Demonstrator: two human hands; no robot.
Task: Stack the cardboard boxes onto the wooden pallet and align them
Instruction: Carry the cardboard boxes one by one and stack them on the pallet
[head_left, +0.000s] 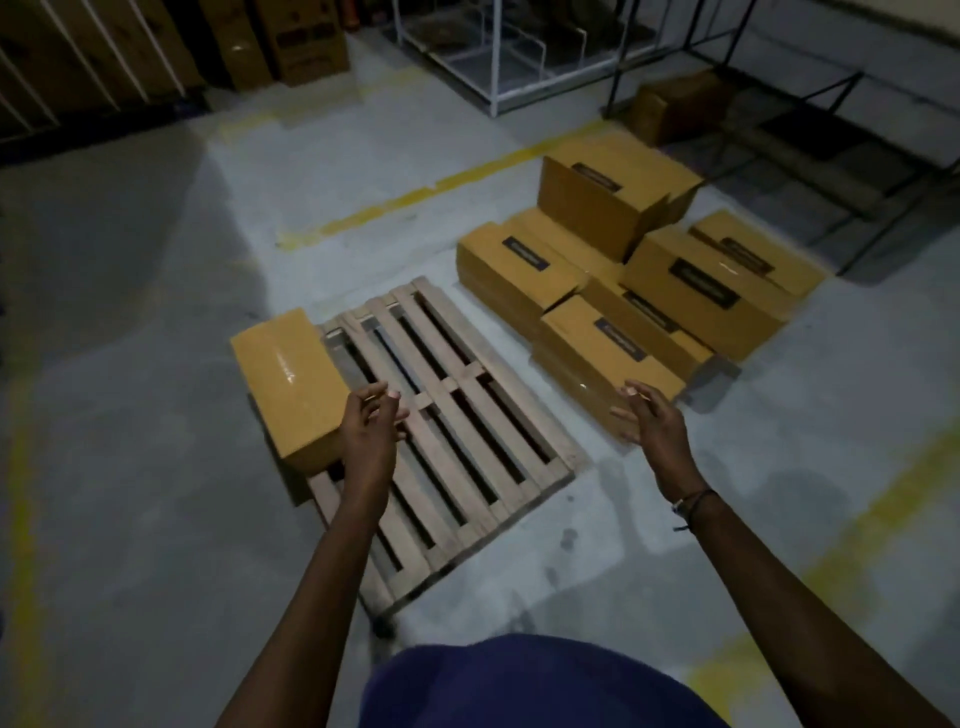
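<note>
Now both my hands hang open, left hand (370, 426), right hand (655, 421) | one box (291, 382) lengthwise along wooden pallet's (457, 415) left edge | slats bare | box pile (649, 275) right.

Most of the slatted top of the wooden pallet (447, 415) lies open to you; only its left edge is occupied, by a single cardboard box (291, 384). Bare concrete floor (130, 415) surrounds the pallet to the left and on the near side. To the right, a pile of cardboard boxes (639, 291) stands just beside the pallet. Beyond that pile, a dark metal rack (810, 135) closes the far right.
</note>
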